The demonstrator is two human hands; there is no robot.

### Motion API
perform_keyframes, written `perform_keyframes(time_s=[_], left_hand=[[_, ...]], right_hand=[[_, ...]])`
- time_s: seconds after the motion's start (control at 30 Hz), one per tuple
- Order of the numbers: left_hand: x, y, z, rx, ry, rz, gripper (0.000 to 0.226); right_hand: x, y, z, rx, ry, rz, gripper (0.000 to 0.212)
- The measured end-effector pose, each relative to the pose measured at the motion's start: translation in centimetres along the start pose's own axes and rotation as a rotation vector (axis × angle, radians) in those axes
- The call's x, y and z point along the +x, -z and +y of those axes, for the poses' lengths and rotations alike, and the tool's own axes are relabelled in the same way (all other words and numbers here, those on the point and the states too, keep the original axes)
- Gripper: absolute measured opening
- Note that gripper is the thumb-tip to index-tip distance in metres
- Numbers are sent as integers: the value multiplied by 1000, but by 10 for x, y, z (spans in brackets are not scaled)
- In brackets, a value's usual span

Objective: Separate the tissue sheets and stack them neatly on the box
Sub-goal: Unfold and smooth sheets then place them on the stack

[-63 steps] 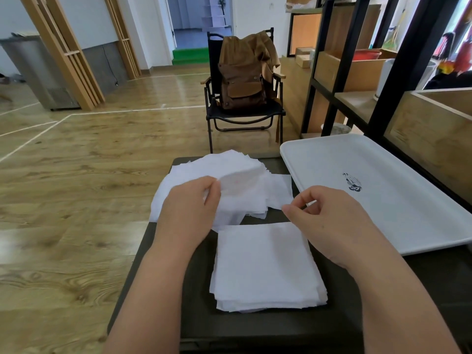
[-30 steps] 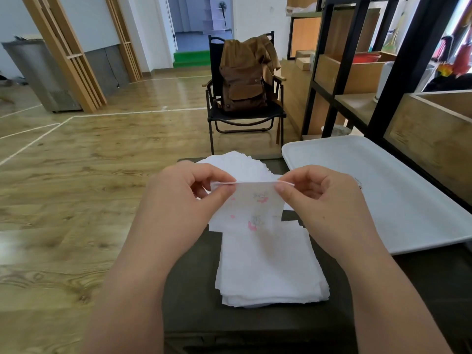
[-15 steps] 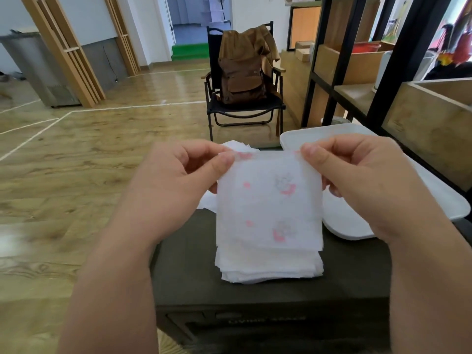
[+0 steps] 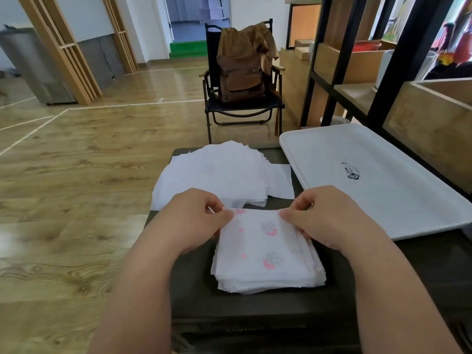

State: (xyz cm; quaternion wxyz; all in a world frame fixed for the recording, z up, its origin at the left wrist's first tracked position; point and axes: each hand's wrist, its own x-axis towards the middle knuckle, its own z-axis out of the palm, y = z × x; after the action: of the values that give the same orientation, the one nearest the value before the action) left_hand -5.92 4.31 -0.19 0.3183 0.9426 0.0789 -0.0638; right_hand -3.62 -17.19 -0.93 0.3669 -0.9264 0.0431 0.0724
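Landmark: the dark box (image 4: 255, 305), low in the head view, its flat top carrying all the tissue
Printed tissue sheet (image 4: 263, 245): lies on top of the neat stack (image 4: 268, 282) at the near middle of the box top; pink and grey prints face up; its far edge is lifted slightly between the two hands
Left hand (image 4: 190, 223): at the far-left corner of the sheet; thumb and forefinger pressed together on that corner, the other fingers curled under
Right hand (image 4: 329, 221): at the far-right corner of the sheet; thumb and forefinger pinching that corner, the remaining fingers resting along the right edge of the stack
Neat stack: squared white sheets, edges roughly in line, a few lower sheets jutting out at the near-left
Loose pile (image 4: 217, 175): unsorted white tissue fanned out on the far part of the box top, overhanging its left edge; apart from the neat stack
White tray (image 4: 383, 190): just right of the box, overlapping its far-right corner; a small dark logo in its middle
Folding chair (image 4: 242, 108): on the wooden floor beyond the box; a brown backpack (image 4: 242, 70) sits on it
Shelving (image 4: 362, 60): black-framed with wooden boxes, beyond the tray to the right of the box
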Motion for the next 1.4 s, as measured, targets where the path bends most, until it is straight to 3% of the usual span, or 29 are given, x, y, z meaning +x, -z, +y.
perform_keyframes(time_s=[0.07, 0.13, 0.2, 0.23, 0.4, 0.7, 0.83, 0.93, 1.03, 1.27, 1.4], left_hand=[[2, -1, 2, -24, 11, 95, 29], [7, -4, 4, -149, -16, 304, 28], [15, -6, 2, -202, -119, 486, 14], [20, -7, 0, -176, -164, 502, 10], [36, -17, -19, 102, -170, 266, 48], [36, -19, -23, 137, -219, 227, 59], [28, -13, -22, 157, -266, 125, 70], [24, -13, -25, 190, -325, 130, 42], [24, -13, -28, 193, -269, 143, 14], [27, -13, -22, 196, -274, 242, 14], [23, -4, -21, -19, -317, 429, 18]], right_hand=[[-1, 1, 0, -17, -5, 33, 18], [-1, 3, -1, -4, 4, 108, 21], [-1, 5, -3, 15, 30, 174, 23], [-1, 5, -3, 26, 47, 190, 23], [-5, 4, -7, 87, 119, 182, 22], [-4, 2, -7, 83, 137, 165, 22], [-3, 3, -5, 88, 136, 177, 23], [-3, 4, -3, 90, 133, 184, 23], [-3, 4, -4, 89, 135, 183, 22], [-3, 3, -5, 103, 138, 175, 22], [-4, 5, -5, 93, 134, 187, 22]])
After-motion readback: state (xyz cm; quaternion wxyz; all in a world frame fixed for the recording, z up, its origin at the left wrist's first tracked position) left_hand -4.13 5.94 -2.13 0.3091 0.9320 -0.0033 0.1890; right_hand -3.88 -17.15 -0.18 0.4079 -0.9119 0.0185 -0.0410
